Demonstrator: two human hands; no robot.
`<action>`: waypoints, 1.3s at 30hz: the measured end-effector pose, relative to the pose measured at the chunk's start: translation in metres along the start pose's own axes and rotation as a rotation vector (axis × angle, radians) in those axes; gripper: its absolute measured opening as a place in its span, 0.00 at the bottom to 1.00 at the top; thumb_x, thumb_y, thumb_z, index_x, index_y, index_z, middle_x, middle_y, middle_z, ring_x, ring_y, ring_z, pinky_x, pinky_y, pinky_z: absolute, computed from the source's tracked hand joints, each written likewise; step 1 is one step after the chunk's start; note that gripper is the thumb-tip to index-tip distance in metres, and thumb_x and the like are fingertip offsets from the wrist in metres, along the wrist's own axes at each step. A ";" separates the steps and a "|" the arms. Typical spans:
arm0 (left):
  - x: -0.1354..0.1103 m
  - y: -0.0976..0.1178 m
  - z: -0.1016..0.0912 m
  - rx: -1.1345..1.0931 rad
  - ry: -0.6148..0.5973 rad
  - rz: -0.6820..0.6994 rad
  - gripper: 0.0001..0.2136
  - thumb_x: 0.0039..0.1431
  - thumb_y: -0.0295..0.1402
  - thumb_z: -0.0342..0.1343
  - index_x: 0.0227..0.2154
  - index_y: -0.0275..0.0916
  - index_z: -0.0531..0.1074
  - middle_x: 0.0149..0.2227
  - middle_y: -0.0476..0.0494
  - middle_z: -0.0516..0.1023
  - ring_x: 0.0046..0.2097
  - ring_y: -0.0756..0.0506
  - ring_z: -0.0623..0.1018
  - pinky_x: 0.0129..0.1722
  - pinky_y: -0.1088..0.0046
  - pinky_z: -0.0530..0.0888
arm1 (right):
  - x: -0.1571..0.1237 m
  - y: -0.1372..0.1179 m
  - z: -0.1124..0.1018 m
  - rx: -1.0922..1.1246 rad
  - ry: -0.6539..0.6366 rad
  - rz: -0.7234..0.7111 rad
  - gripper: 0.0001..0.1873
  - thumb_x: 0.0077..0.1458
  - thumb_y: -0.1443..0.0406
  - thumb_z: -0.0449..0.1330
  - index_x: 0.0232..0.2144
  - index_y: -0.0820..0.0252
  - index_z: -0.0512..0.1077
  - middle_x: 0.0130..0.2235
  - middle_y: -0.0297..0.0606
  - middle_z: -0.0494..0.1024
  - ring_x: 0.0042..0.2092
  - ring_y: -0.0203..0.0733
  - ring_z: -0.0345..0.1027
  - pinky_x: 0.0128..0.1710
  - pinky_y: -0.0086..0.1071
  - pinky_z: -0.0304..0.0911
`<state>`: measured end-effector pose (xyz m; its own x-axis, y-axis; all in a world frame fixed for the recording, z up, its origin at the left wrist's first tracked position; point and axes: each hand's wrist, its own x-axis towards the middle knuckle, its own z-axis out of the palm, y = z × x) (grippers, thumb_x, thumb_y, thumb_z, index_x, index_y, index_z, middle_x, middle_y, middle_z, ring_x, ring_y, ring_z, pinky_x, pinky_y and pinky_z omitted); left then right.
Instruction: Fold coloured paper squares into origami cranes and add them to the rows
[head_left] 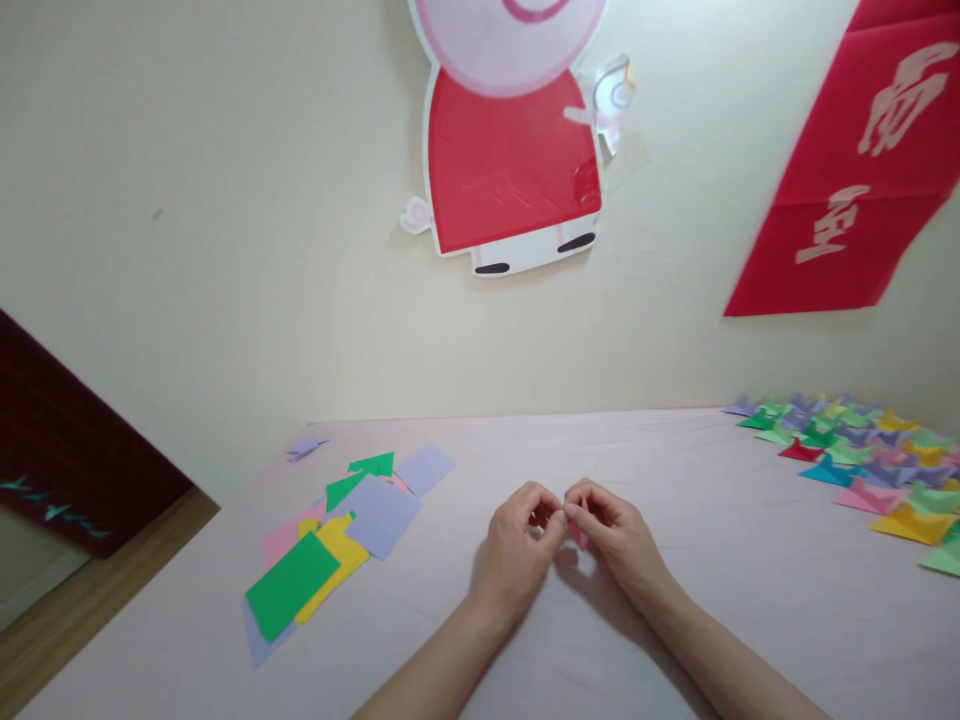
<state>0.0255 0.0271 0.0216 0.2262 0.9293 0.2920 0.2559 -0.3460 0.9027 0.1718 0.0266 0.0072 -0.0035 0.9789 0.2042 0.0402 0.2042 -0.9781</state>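
Note:
Between my fingertips, just above the table, is a small folded piece of pink paper (582,536), mostly covered by my hands. My left hand (520,545) pinches at its left side with thumb and forefinger. From the other side my right hand (616,530) grips it, thumb and forefinger pressed together. The two hands meet at the thumbs. How the paper is folded there cannot be made out.
Loose sheets of coloured paper, a green sheet (292,585) among them, lie overlapping at the left of the table (450,640). Several rows of folded paper figures (915,522) stand at the right. A wall with a pig cutout (514,165) and a red banner (817,215) rises behind.

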 end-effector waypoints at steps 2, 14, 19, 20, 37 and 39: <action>-0.002 0.000 0.003 -0.053 -0.027 -0.046 0.06 0.60 0.33 0.52 0.29 0.40 0.70 0.28 0.51 0.73 0.31 0.48 0.71 0.33 0.74 0.65 | 0.000 0.000 0.001 0.061 0.015 0.022 0.18 0.50 0.52 0.64 0.22 0.58 0.67 0.21 0.28 0.65 0.26 0.37 0.58 0.30 0.31 0.57; 0.010 -0.016 0.002 -0.342 0.040 -0.210 0.11 0.52 0.39 0.59 0.24 0.38 0.67 0.23 0.53 0.67 0.27 0.51 0.65 0.29 0.75 0.62 | 0.004 0.012 0.001 0.172 0.064 0.013 0.20 0.46 0.54 0.68 0.38 0.56 0.68 0.28 0.30 0.71 0.29 0.37 0.66 0.30 0.31 0.62; 0.011 -0.022 0.000 -0.406 0.027 -0.280 0.16 0.51 0.47 0.59 0.22 0.38 0.67 0.20 0.54 0.64 0.23 0.52 0.62 0.25 0.76 0.60 | 0.002 0.012 0.001 0.100 0.047 -0.027 0.15 0.50 0.58 0.65 0.36 0.55 0.65 0.27 0.29 0.70 0.29 0.37 0.66 0.29 0.30 0.62; 0.012 -0.022 -0.001 -0.420 0.031 -0.293 0.17 0.51 0.48 0.59 0.22 0.38 0.66 0.19 0.54 0.63 0.22 0.52 0.62 0.24 0.76 0.59 | 0.002 0.011 0.001 0.071 0.040 -0.044 0.13 0.52 0.58 0.63 0.38 0.54 0.65 0.29 0.30 0.72 0.31 0.38 0.67 0.31 0.31 0.64; 0.011 -0.016 -0.003 -0.425 0.038 -0.273 0.16 0.51 0.46 0.59 0.23 0.38 0.67 0.20 0.54 0.63 0.25 0.51 0.62 0.27 0.76 0.59 | 0.000 0.006 -0.001 -0.055 -0.025 -0.087 0.09 0.55 0.58 0.61 0.30 0.58 0.73 0.34 0.36 0.75 0.38 0.41 0.68 0.37 0.33 0.63; 0.011 -0.016 -0.003 -0.404 0.018 -0.259 0.15 0.52 0.45 0.58 0.23 0.38 0.68 0.21 0.54 0.64 0.25 0.51 0.62 0.27 0.76 0.59 | 0.001 0.006 -0.001 0.010 -0.006 -0.030 0.12 0.53 0.56 0.62 0.28 0.58 0.73 0.29 0.34 0.75 0.33 0.40 0.68 0.36 0.33 0.63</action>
<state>0.0212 0.0429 0.0115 0.1856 0.9817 0.0433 -0.0846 -0.0280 0.9960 0.1732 0.0285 0.0019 -0.0105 0.9724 0.2329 0.0298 0.2331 -0.9720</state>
